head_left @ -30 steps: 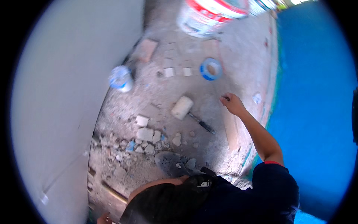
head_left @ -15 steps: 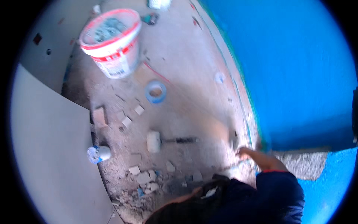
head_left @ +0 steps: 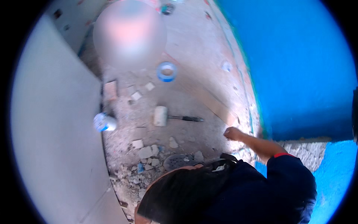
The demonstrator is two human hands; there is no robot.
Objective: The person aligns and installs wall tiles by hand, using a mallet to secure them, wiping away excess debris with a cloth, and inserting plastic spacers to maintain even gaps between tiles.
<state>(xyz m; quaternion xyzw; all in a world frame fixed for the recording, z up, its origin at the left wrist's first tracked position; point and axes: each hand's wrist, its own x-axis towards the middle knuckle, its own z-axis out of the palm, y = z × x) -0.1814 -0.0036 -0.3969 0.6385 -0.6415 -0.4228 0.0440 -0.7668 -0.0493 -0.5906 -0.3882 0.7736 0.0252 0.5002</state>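
The blue wall rises right of your right hand, and a pale panel stands well to its left, so a wide swing could knock your elbow. Between them lies the floor, grey and dusty; grit underfoot could cost you your balance. Your fingers are curled in, and I cannot tell whether they hold anything; your left hand is out of view. The long flat strip, perhaps a board, lies nearest, just beyond the fingers and running away to their left; a careless step could shift or crack it. Left of them is the mallet, handle towards them, easy to kick. Nearer you, your shoe sits beside rubble that could turn your ankle. Farther out and left lies the tape roll. Smallest, the rubble spreads lower left of the fingers.
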